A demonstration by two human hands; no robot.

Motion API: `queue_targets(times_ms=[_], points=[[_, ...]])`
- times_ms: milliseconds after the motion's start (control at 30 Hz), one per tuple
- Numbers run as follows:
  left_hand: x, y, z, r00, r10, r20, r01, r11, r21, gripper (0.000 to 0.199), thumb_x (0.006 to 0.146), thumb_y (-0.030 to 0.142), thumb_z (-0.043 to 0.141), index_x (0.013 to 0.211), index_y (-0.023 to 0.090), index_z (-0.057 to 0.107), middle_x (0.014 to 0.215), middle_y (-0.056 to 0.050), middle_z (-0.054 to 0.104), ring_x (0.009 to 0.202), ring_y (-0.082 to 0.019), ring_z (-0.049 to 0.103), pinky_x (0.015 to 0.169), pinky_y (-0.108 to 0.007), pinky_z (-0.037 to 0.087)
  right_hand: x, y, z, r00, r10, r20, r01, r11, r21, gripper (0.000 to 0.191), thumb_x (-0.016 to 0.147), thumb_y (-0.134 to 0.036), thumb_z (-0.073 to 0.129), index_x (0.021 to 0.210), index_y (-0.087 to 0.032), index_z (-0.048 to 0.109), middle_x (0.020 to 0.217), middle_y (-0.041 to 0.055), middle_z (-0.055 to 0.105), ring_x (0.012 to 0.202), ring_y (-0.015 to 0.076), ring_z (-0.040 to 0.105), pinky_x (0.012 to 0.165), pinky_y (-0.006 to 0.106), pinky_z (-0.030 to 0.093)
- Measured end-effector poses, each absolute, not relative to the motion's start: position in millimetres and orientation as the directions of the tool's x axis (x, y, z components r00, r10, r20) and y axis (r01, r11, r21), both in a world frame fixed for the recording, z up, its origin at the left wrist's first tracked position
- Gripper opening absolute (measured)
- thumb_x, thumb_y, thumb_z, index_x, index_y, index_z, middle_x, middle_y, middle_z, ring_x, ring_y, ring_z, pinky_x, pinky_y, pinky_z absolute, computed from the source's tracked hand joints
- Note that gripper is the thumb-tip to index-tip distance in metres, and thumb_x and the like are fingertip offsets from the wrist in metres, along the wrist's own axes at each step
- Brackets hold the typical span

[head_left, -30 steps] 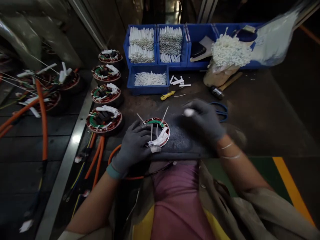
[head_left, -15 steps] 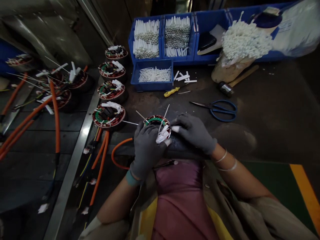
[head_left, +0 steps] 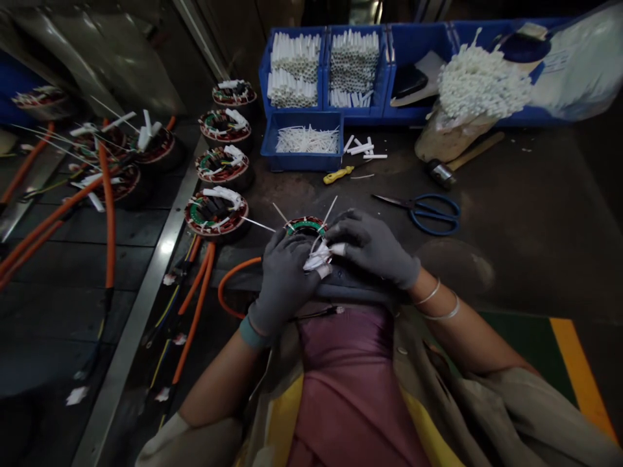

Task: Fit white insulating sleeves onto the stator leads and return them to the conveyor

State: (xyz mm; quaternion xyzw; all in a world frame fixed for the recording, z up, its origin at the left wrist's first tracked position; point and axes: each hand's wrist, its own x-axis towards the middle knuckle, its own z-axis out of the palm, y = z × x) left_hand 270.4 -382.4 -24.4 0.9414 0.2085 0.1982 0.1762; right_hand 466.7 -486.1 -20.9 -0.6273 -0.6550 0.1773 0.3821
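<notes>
A motor stator [head_left: 305, 224], a copper-wound ring with a green rim, lies at the bench edge before me. My left hand [head_left: 289, 272], in a grey glove, is closed around its left and near side, covering much of it. White sleeved wires [head_left: 317, 258] are bunched at the ring's near right, by my left thumb. Thin white cable ties [head_left: 331, 211] stick up from the ring. My right hand [head_left: 370, 246], also gloved and with a white-wrapped thumb tip, bends its fingers together against the right side of the bunch. What those fingertips pinch is hidden.
More stators [head_left: 217, 213] stand in a column at left, with orange cables [head_left: 195, 305] hanging down. Blue bins [head_left: 357, 115] of white tubes line the back. A small blue tray [head_left: 302, 162] holds cable ties. Scissors [head_left: 433, 213], a yellow-handled tool [head_left: 338, 174] and a hammer [head_left: 442, 174] lie on the bench.
My right hand has moved left, bringing its fingers onto the white wire bunch. My left hand still holds the stator. The whole view has shifted slightly.
</notes>
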Motion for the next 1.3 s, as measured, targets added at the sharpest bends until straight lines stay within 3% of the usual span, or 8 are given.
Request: queue_targets(times_ms=[133, 300, 633, 800, 933, 1033, 1167, 1300], points=[[267.1, -383.3, -28.9, 0.804, 0.463, 0.374, 0.329, -0.870, 0.368, 0.028, 0.087, 0.045, 0.077, 0.102, 0.021, 0.072, 0.109, -0.008, 0.080, 0.115, -0.032, 0.071, 0.124, -0.061, 0.034, 458.2, -482.7, -14.4, -0.076, 0.958, 0.278, 0.745, 0.239, -0.622, 0.010, 0.099, -0.024, 0.067, 0.103, -0.024, 0.076, 0.117, 0.0079, 0.074, 0.112, 0.0267, 0.065, 0.100, 0.042, 0.049], [273.4, -386.4, -37.4, 0.767, 0.501, 0.401, 0.367, -0.855, 0.365, 0.021, 0.081, 0.041, 0.075, 0.079, 0.022, 0.066, 0.087, -0.007, 0.078, 0.103, -0.031, 0.074, 0.117, -0.056, 0.043, 445.2, -479.7, -14.8, -0.112, 0.946, 0.304, 0.816, 0.263, -0.516, 0.011, 0.100, -0.022, 0.063, 0.100, -0.018, 0.072, 0.106, 0.0116, 0.074, 0.102, 0.0284, 0.063, 0.096, 0.043, 0.049], [273.5, -387.5, -42.3, 0.713, 0.460, 0.529, 0.280, -0.878, 0.387, 0.011, 0.085, 0.031, 0.069, 0.080, 0.021, 0.067, 0.097, -0.006, 0.081, 0.101, -0.026, 0.076, 0.110, -0.047, 0.048, 430.8, -457.9, -33.0, 0.132, 0.957, 0.257, 0.847, 0.026, -0.530, 0.019, 0.103, -0.027, 0.057, 0.091, -0.018, 0.069, 0.101, 0.0112, 0.071, 0.092, 0.0241, 0.061, 0.080, 0.034, 0.045], [268.9, -382.8, -36.7, 0.801, 0.467, 0.375, 0.340, -0.870, 0.358, 0.019, 0.087, 0.038, 0.074, 0.080, 0.021, 0.068, 0.094, -0.008, 0.081, 0.101, -0.029, 0.076, 0.111, -0.048, 0.048, 451.0, -459.7, -29.0, 0.159, 0.953, 0.257, 0.620, 0.106, -0.777, 0.016, 0.100, -0.030, 0.063, 0.094, -0.018, 0.072, 0.097, 0.0063, 0.074, 0.088, 0.0212, 0.066, 0.081, 0.033, 0.048], [266.4, -373.3, -22.3, 0.869, 0.447, 0.213, 0.329, -0.843, 0.425, 0.021, 0.094, 0.039, 0.070, 0.102, 0.020, 0.075, 0.110, -0.009, 0.081, 0.111, -0.029, 0.074, 0.114, -0.050, 0.046, 505.3, -505.7, -28.0, 0.511, 0.821, 0.254, 0.483, -0.029, -0.875, 0.022, 0.098, -0.042, 0.066, 0.095, -0.021, 0.073, 0.095, 0.0031, 0.076, 0.089, 0.0216, 0.069, 0.083, 0.034, 0.052], [264.9, -366.1, -10.3, 0.891, 0.436, 0.126, 0.323, -0.805, 0.498, 0.022, 0.101, 0.033, 0.058, 0.099, 0.020, 0.075, 0.109, -0.008, 0.081, 0.106, -0.027, 0.074, 0.107, -0.047, 0.051, 553.6, -550.5, -32.9, 0.707, 0.653, 0.271, 0.573, -0.304, -0.761, 0.021, 0.093, -0.041, 0.068, 0.095, -0.021, 0.075, 0.094, 0.0054, 0.077, 0.089, 0.0252, 0.070, 0.083, 0.038, 0.053], [258.5, -363.6, -7.5, 0.897, 0.401, 0.186, 0.264, -0.823, 0.502, 0.025, 0.102, 0.032, 0.055, 0.087, 0.020, 0.072, 0.102, -0.008, 0.081, 0.101, -0.027, 0.074, 0.101, -0.046, 0.055, 592.7, -587.4, -37.5, 0.800, 0.515, 0.307, 0.586, -0.561, -0.586, 0.022, 0.092, -0.037, 0.065, 0.095, -0.019, 0.077, 0.092, 0.0121, 0.078, 0.087, 0.0291, 0.072, 0.082, 0.042, 0.053], [254.2, -366.3, -18.9, 0.838, 0.440, 0.322, 0.269, -0.848, 0.457, 0.021, 0.101, 0.026, 0.055, 0.089, 0.021, 0.071, 0.094, -0.006, 0.080, 0.096, -0.026, 0.074, 0.114, -0.051, 0.049, 604.0, -585.2, -33.3, 0.745, 0.626, 0.230, 0.660, -0.644, -0.387, 0.032, 0.091, -0.024, 0.062, 0.119, -0.016, 0.076, 0.119, 0.0155, 0.076, 0.107, 0.0318, 0.071, 0.094, 0.044, 0.056]])
